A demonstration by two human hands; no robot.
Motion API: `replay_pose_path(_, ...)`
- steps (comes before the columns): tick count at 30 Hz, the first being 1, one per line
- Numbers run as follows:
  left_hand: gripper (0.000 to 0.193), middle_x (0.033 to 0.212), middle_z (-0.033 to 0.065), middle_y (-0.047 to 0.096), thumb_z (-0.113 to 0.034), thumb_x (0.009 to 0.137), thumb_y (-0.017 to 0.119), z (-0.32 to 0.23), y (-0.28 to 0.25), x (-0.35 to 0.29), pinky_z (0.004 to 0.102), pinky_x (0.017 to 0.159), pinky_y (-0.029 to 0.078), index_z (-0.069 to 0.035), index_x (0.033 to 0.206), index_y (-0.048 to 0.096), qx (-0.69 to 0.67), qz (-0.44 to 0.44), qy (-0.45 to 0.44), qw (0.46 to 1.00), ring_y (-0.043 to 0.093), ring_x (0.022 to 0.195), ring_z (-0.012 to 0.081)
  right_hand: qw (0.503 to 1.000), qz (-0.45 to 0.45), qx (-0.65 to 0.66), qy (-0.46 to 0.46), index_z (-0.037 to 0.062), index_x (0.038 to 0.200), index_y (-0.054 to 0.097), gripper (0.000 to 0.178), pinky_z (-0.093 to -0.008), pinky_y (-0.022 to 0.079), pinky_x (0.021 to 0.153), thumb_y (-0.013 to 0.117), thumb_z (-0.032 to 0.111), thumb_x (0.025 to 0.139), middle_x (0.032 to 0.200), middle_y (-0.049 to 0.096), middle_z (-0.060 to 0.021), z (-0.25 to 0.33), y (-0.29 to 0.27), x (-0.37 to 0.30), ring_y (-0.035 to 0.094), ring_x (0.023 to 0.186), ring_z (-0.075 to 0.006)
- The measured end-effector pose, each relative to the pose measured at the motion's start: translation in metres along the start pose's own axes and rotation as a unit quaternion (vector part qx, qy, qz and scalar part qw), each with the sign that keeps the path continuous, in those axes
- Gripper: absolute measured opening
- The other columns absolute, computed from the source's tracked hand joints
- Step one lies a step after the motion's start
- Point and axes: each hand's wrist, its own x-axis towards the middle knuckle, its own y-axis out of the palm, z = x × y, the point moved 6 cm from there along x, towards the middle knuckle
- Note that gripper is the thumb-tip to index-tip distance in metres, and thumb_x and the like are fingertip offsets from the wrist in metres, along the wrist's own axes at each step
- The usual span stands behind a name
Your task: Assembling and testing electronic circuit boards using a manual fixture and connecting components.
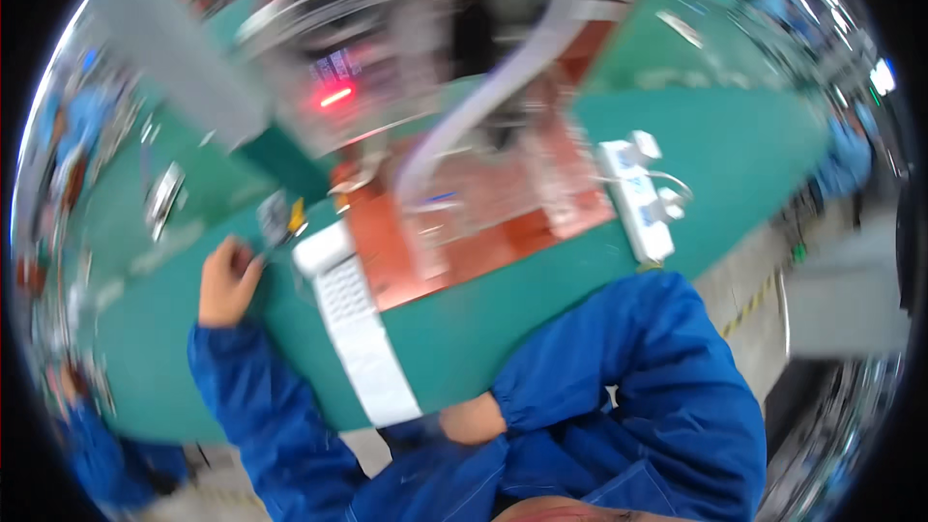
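Observation:
My left hand [228,282] is over the green table on the left, its fingers curled with the thumb bent toward them. A thin greyish thing seems to reach from the fingertips toward a small grey and yellow object [278,218], but blur hides what it is. To the right of this hand lies a white roll [325,249] with a long white strip [365,367] running down to the table's near edge. My right hand [474,420] rests close to my body at that edge, near the strip's end. Its fingers are hidden from view.
A machine [333,87] with a red lit display stands ahead on a reddish-brown mat [406,275]. A pale hose [493,87] curves down before it. On the right lies a white power strip [633,198] with plugs. A grey post [184,48] rises at left. People in blue sit at both sides.

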Motion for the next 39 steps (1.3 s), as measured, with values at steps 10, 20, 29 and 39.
replay_pose_path(10,0.014,0.066,0.0009,0.046,0.003,0.077,0.065,-0.011,0.025,0.006,0.0265,0.055,0.035,-0.002,0.081,0.053,-0.033,0.027,-0.026,0.999,0.042,0.06,0.0101,0.977,-0.093,0.063,0.183,-0.0004,0.071,0.071,0.031,-0.0525,0.055,0.061,0.062,0.028,0.078,0.071,0.069,-0.023,-0.045,0.071,0.011,0.069,0.069,-0.0394)
replay_pose_path(20,0.02,0.065,0.0024,0.05,-0.005,0.079,0.075,-0.006,0.025,0.008,0.0274,0.054,0.038,0.0,0.076,0.055,-0.03,-0.002,-0.03,0.999,0.044,0.059,0.0108,0.999,0.015,0.003,0.039,-0.0039,0.075,0.071,0.042,-0.0532,0.055,0.063,0.062,0.037,0.077,0.077,0.069,-0.0261,-0.108,0.162,0.043,0.069,0.072,-0.0417)
replay_pose_path(29,0.023,0.066,0.0003,0.051,-0.003,0.075,0.08,-0.002,0.027,0.007,0.0253,0.054,0.038,0.0,0.077,0.057,-0.063,-0.021,-0.04,0.997,0.044,0.06,0.0082,0.993,-0.016,0.031,0.116,-0.0056,0.076,0.07,0.05,-0.0527,0.056,0.064,0.063,0.044,0.075,0.078,0.069,-0.0282,-0.121,0.189,0.039,0.069,0.072,-0.0431)
replay_pose_path(39,0.022,0.063,-0.0018,0.05,-0.001,0.075,0.08,-0.011,0.026,0.008,0.0236,0.053,0.036,0.0,0.073,0.059,-0.072,-0.02,-0.047,0.996,0.043,0.059,0.007,0.909,-0.064,0.035,0.41,-0.001,0.082,0.072,0.03,-0.0522,0.056,0.064,0.069,0.028,0.073,0.082,0.071,-0.0223,-0.096,0.151,0.025,0.07,0.075,-0.0408)
